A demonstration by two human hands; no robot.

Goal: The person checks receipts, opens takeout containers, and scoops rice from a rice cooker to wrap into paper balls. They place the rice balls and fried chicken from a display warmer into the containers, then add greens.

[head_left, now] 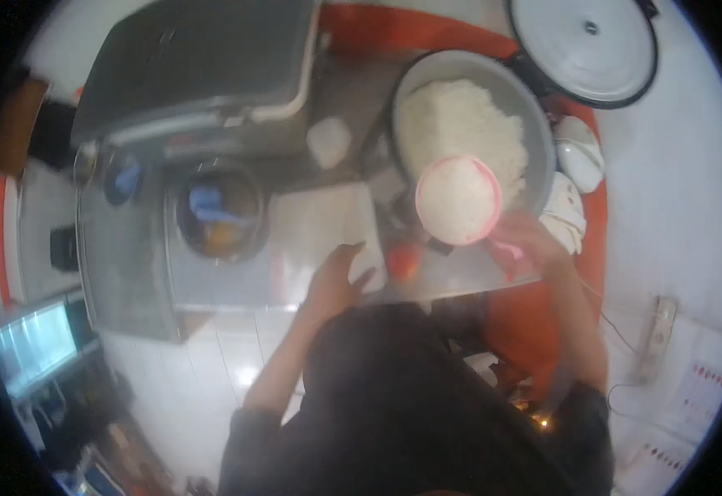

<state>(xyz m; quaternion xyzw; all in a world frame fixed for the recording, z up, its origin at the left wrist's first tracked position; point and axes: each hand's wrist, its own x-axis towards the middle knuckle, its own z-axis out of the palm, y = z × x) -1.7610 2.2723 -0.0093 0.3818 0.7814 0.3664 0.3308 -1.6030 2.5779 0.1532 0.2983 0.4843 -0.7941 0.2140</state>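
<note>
My right hand [530, 244] is closed around the handle of a pink scoop [494, 190], which is heaped with white rice. Below and beyond the scoop, a large round rice cooker [548, 136] holds more cooked rice [468, 112], its lid [592, 41] tipped open at the back right. Over on the other side, my left hand [336, 285] is empty, with thumb and fingers apart, at the near edge of a stack of pale sheets [328, 215]. Between my hands sits a small red round thing [402, 262], too blurred to name.
Left of the sheets stands a round bowl [253, 186] with a blue-handled utensil [205, 202] in it. Behind are a big grey lidded box [195, 74] and a small white container [328, 142]. White cloth-like items [566, 215] lie right of the cooker, beside a wall socket strip [660, 326].
</note>
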